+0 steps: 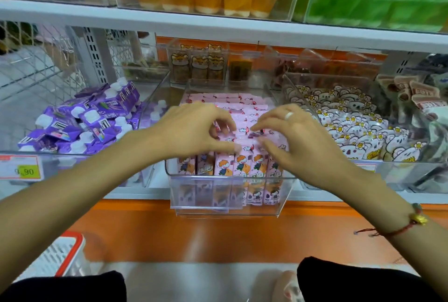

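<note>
Over the clear bin, which juts past the shelf edge, the left hand and right hand each pinch tops of the pink packets standing in its front rows. Risk: a sideways tug could topple neighbouring packets, or downward pressure could tip the overhanging bin forward.

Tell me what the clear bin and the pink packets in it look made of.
Clear rectangular bin: rigid transparent plastic, probably acrylic, glossy; packets show through its front wall and the edges catch light. Pink cartoon-printed packets: thin plastic film, likely, smooth with slight sheen and crimped ends.
</note>
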